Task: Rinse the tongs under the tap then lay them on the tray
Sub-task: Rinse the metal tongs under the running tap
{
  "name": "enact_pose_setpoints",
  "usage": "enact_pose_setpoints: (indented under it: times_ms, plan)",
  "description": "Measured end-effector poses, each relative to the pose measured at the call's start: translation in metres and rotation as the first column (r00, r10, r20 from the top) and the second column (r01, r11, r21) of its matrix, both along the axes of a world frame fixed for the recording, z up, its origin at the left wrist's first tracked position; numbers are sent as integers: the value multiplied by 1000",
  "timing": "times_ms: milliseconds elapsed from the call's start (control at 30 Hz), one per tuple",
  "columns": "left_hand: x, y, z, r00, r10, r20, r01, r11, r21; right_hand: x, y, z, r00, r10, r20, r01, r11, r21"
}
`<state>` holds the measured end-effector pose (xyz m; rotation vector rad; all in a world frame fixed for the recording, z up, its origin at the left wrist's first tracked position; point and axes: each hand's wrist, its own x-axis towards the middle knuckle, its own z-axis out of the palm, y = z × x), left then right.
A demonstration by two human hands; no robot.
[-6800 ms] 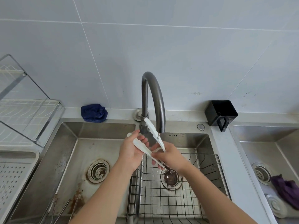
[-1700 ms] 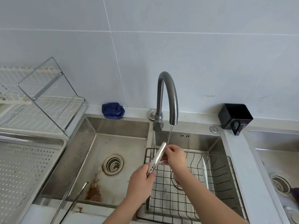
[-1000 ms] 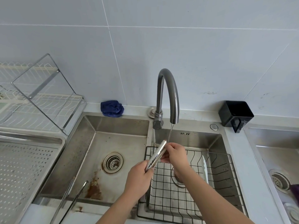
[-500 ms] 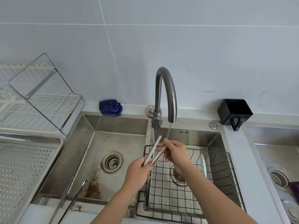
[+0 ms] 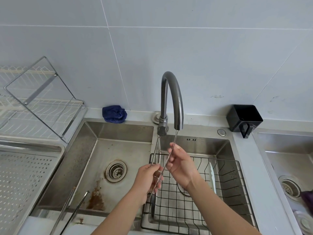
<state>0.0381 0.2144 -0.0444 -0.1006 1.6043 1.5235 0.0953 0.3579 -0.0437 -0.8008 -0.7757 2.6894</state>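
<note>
Grey counter w/ blue cloth; black caddy; wire rack; perforated tray left

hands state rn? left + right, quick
left hand: grips the tongs near their hinge end.
right hand: pinches one arm of the tongs under the tap stream.

Blue cloth lies far, behind left basin. Black holder far right. Wire basket centre-right. Purple item, possibly cloth, right edge.
</note>
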Motion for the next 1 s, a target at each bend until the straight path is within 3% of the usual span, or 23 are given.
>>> enact_pose_setpoints:
  times_ms: [100, 167, 333, 467, 600, 733, 800, 867, 933, 1000]
  plan:
    - [1, 3, -4, 1000, -17, 15, 18, 1000, -10, -5, 5, 4, 975, -15, 223, -58, 947, 317]
    - [5, 5, -7, 999, -28, 18, 28, 999, -21, -7, 6, 6, 968, -37, 247, -70, 908, 413]
    - [7, 8, -11, 999, 24, 37, -24, 1000, -9, -1, -2, 8, 994, 105, 41, -112, 932, 346]
    - [7, 10, -8, 1000, 14, -8, -14, 1000, 7, -7, -1, 13, 969, -36, 245, -97, 855, 509]
    - [7, 15, -6, 999, 44, -10, -44, 999, 18, -8, -7, 18, 987, -37, 156, -41, 884, 467]
    - [9, 13, -6, 1000, 21, -13, -20, 999, 31, -9, -5, 17, 963, -65, 260, -105, 802, 588]
    - [15, 15, -6, 998, 22, -51, -20, 999, 36, -13, -1, 20, 945, -113, 306, -87, 816, 572]
    - [18, 19, -7, 988, 40, -152, -40, 999, 1, -15, 0, 20, 912, -161, 377, -147, 729, 668]
    - [15, 19, -8, 956, 46, -290, -67, 996, -63, -13, 0, 13, 863, -221, 455, -300, 500, 813]
    - [11, 18, -7, 905, 3, -424, -60, 991, -121, -7, -2, 9, 853, -290, 434, -311, 386, 869]
